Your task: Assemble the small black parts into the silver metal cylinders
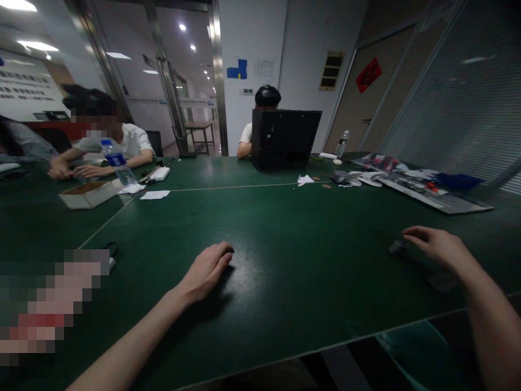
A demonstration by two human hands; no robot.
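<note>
My left hand (209,270) is low over the green tabletop (285,239), its fingers loosely bent and nothing visible in them. On the right, my right hand (438,245) reaches in with its fingers stretched out to the left, thumb a little apart. Just beyond those fingertips is a small dark cylindrical object (396,248), blurred; a slight gap seems to separate it from the hand. A dark flat shape (443,281) shows beneath my right wrist, too dim to name.
A black box-shaped device (287,138) stands at the far side before a seated person. Another person sits far left, near a water bottle (118,161) and an open box (88,194). Cluttered boards and bags (423,187) lie right. A pixelated patch covers the lower left.
</note>
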